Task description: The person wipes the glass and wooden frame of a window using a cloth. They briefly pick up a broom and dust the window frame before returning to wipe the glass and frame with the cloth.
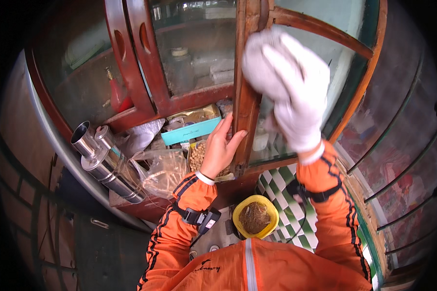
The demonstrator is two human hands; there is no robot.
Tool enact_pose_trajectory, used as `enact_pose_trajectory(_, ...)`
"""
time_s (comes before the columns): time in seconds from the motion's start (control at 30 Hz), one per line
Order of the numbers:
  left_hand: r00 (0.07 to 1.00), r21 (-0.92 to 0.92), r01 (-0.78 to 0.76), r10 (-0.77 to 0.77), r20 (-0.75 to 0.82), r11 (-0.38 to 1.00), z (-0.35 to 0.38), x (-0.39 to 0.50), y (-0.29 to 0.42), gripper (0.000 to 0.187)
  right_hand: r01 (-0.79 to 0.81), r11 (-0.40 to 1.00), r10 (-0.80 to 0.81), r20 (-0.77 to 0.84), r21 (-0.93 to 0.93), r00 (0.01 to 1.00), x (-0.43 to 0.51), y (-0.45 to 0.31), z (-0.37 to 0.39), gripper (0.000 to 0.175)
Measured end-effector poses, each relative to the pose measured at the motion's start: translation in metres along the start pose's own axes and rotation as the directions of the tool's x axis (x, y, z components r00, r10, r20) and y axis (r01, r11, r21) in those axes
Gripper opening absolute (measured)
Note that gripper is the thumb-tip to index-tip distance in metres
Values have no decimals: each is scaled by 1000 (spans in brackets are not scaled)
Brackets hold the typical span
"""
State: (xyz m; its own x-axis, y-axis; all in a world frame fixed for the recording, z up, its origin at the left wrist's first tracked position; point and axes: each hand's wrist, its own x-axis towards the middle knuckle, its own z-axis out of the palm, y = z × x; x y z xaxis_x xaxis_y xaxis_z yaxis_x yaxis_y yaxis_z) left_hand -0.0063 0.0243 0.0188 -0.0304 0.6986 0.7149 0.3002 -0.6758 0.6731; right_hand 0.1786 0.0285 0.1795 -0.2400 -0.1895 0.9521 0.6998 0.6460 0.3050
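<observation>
My bare left hand (218, 149) rests with fingers spread against the edge of a wooden window frame (248, 134), its fingertips on the upright. My right hand (302, 102), in a white glove, is raised higher on that frame and blurred by motion. It presses a pale wad, apparently a cloth (260, 67), to the wood and glass. Behind the glove, glass panes (324, 40) fill the frame. Just left of my left hand sits a box of beige pellets or nuts (197, 156), partly covered by the hand.
A red cabinet with glass doors (193, 47) stands at the back left. On its ledge are a turquoise box (191, 131), a clear plastic bag (164, 172) and shiny metal pipe fittings (107, 165). Below, a yellow tub of brown material (255, 217) stands near green-and-white tiles (289, 192). Metal bars (395, 105) line the right.
</observation>
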Motion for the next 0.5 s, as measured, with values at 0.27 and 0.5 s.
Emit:
enact_pose_trajectory(0.27, 990, 61, 14, -23, 143, 998, -10, -13, -7, 63, -63, 990, 105, 375, -123, 921, -87, -49, 15, 58)
enact_pose_trajectory(0.5, 957, 219, 136, -185, 224, 966, -53, -102, -48, 86, -143, 989, 107, 537, 25, 837, -221, -91, 1, 50)
